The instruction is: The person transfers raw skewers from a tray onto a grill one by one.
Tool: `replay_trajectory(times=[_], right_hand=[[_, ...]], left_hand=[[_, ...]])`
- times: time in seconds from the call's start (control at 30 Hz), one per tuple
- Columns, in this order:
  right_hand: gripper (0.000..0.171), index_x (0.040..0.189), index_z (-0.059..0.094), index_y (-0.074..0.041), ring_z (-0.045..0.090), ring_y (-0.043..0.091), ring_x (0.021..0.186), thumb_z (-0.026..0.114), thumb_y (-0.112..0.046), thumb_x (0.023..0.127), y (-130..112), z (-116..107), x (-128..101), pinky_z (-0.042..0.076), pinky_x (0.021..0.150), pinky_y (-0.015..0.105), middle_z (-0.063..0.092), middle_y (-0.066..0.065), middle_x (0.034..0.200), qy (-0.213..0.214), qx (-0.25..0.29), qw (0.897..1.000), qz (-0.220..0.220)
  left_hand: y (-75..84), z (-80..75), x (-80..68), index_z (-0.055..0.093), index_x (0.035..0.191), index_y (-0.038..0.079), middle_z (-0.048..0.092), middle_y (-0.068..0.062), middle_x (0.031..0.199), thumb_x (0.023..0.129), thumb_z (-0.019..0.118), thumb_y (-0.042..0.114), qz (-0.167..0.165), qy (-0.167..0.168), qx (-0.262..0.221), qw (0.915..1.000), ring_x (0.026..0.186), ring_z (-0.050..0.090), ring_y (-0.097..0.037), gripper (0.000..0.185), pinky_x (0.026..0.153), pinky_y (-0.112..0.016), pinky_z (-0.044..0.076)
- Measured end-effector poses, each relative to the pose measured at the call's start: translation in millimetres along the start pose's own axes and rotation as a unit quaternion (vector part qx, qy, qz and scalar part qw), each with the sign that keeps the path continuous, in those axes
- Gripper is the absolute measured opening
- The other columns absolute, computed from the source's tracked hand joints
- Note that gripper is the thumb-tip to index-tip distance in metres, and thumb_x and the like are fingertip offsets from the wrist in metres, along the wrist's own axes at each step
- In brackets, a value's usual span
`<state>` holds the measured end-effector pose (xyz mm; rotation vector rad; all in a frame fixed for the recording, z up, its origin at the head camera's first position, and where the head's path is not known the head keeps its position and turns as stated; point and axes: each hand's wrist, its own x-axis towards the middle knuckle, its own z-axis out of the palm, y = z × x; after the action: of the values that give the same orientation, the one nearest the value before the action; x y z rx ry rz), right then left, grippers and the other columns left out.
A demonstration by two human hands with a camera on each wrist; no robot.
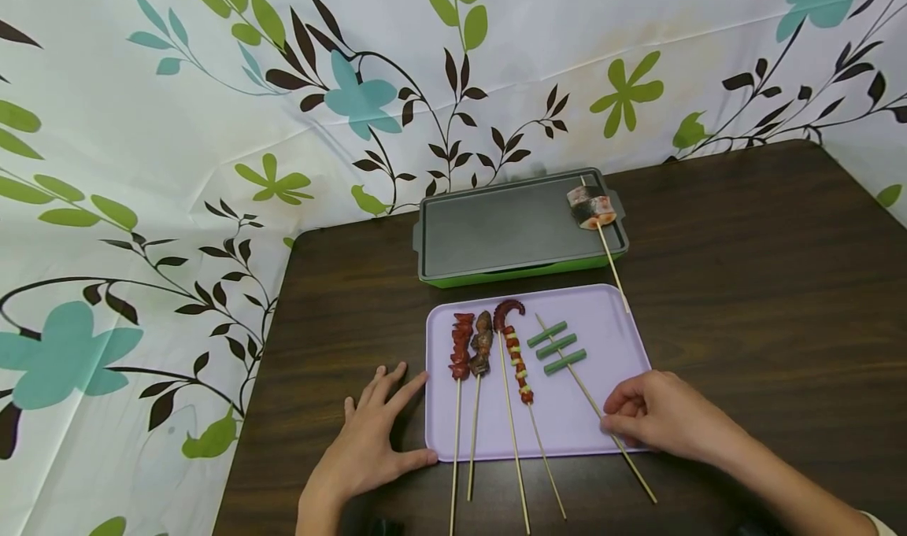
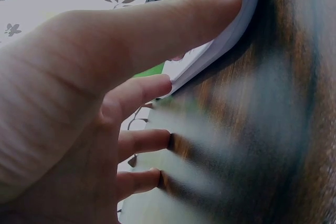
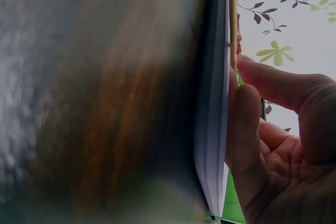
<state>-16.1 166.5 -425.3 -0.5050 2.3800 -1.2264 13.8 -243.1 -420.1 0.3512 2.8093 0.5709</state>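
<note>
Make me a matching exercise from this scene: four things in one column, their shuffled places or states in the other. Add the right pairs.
Things
1. left hand
2. pink-and-black skewer
3. right hand
4. tray

Places or states
A. pinches the stick of the green skewer
B. pale purple
C. at the tray's left edge, fingers spread
D. its chunk on the grill

Pairs: 1-C, 2-D, 3-A, 4-B
</note>
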Motion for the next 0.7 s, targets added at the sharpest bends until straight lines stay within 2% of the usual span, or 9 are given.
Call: replay_trajectory(times=[0.37, 0.7], right_hand=[[0.013, 0.088, 0.072, -0.005, 0.058, 0.003, 0.054, 0.077, -0.017, 0.084, 1.3, 2.8, 2.5, 0.047, 0.048, 0.024, 0.064, -0.01, 0.063, -0.021, 0.041, 0.999, 0.015], [0.008, 0.086, 0.071, -0.008, 0.056, 0.001, 0.056, 0.076, -0.013, 0.083, 0.4, 4.1, 1.2, 0.047, 0.049, 0.024, 0.062, -0.011, 0.065, -0.011, 0.038, 0.999, 0.002]], left_hand=[[0.2, 0.1, 0.7, 0.035, 0.152, 0.04, 0.025, -0.005, 0.16, 0.067, 0.076, 0.069, 0.001, -0.002, -0.001, 1.0, 0.147, 0.012, -0.039, 0.099, 0.093, -0.084, 0.013], [-0.3, 0.3, 0.7, 0.034, 0.152, 0.041, 0.024, -0.005, 0.16, 0.068, 0.074, 0.072, -0.006, -0.007, -0.001, 1.0, 0.147, 0.01, -0.039, 0.098, 0.094, -0.084, 0.011]])
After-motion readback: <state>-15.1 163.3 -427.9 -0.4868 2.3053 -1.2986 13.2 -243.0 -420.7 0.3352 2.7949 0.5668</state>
